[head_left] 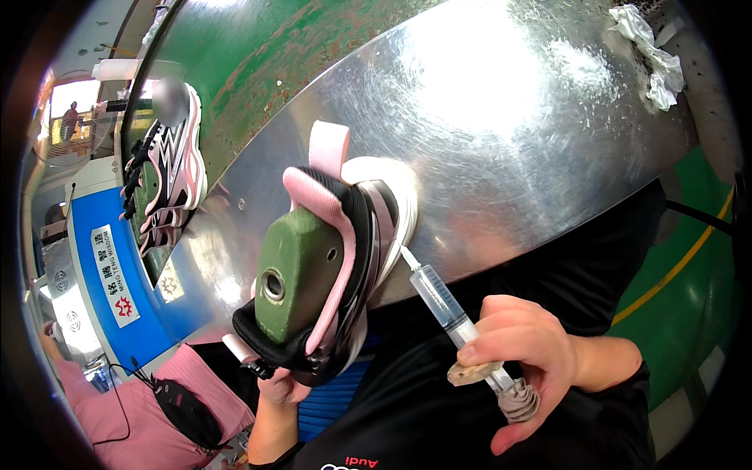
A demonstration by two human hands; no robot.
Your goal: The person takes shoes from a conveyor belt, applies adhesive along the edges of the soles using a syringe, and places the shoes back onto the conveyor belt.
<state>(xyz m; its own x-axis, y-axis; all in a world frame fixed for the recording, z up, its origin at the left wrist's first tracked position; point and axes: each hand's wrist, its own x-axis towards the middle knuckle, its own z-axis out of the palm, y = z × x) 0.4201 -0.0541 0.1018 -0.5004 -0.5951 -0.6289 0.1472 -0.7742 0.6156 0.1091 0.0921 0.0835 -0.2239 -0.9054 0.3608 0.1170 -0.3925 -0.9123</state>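
A sneaker [356, 235] in black, pink and grey with a thick white sole is held tilted over the metal table's edge. A green shoe last [294, 270] with a metal-ringed hole fills its opening, and a pink tab stands up behind the tongue. My left hand [283, 388] is closed on the lower end of the sneaker, which partly hides its fingers. A clear syringe [442, 301] with a white tip is gripped in my right hand [521, 345]. Its tip is at the sole's edge; contact is hard to tell. Grey wrapping covers the plunger end, near my thumb.
Several similar sneakers [168, 164] stand at the left beside a green surface [258, 55]. Crumpled white paper [650, 59] lies at the far right of the shiny metal table [501, 149]. A person in a pink top [168, 407] is close at the lower left, by a blue panel [117, 258].
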